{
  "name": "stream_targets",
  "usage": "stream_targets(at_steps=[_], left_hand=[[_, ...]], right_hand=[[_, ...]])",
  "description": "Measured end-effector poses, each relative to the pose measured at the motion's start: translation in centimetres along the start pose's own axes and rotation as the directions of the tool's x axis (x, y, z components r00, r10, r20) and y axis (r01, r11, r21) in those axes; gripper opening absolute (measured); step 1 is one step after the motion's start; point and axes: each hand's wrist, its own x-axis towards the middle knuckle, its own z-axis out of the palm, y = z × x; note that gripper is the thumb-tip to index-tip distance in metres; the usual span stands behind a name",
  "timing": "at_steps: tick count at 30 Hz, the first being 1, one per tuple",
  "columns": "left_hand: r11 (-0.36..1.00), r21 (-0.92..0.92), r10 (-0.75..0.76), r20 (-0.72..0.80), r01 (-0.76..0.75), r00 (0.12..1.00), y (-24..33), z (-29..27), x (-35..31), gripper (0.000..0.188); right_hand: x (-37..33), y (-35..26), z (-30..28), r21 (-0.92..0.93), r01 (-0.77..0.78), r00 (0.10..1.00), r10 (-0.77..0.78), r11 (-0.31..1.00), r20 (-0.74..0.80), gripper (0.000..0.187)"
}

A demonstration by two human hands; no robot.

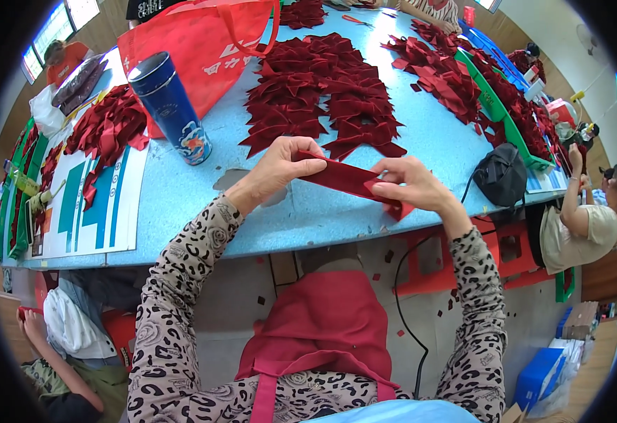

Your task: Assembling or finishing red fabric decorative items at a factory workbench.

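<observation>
Bows [361,88] on table [428,134], bottle [171,109] left, tray [489,99] right, seemingly holding more.

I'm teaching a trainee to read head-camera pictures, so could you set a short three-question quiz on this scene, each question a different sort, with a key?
1. Multiple choice: what do the left hand and right hand hold between them?
A, a red carrier bag
B, a narrow dark red fabric strip
C, a green plastic tray

2. True or false: the tall blue cylindrical tumbler stands to the left of both hands.

3. Short answer: what lies on the pale blue table just beyond the hands?

Key:
1. B
2. True
3. Overlapping dark red fabric bows with pointed tails
</observation>
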Motion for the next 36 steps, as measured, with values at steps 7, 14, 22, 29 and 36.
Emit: stream_targets(at_steps=[7,14,22,29,36], left_hand=[[0.999,-0.031,0.008,-0.046,-0.009,0.999,-2.5,-2.9,2.2,0.012],[0.982,0.179,0.094,-0.222,-0.054,0.971,-3.5,-5.2,4.0,0.013],[0.882,0.437,0.335,-0.314,-0.178,0.888,-3.7,-7.8,4.7,0.013],[0.897,0.419,0.306,-0.361,-0.14,0.881,-4.5,-8.5,5.0,0.011],[0.917,0.376,0.267,-0.336,-0.131,0.903,-4.7,-7.6,4.1,0.008]], right_hand=[[1.9,-1.7,-7.4,-0.632,-0.167,0.973,0.232,0.757,0.021,0.021],[11.8,-2.5,-2.4,-0.647,0.404,0.775,-0.618,0.647,-0.135,0.021],[20.1,1.1,1.4,-0.401,0.552,0.762,-0.638,0.731,-0.115,0.024],[20.5,3.5,1.5,-0.167,0.507,0.846,-0.526,0.845,-0.09,0.026],[18.9,2.9,1.4,-0.227,0.42,0.89,-0.448,0.879,-0.086,0.02]])
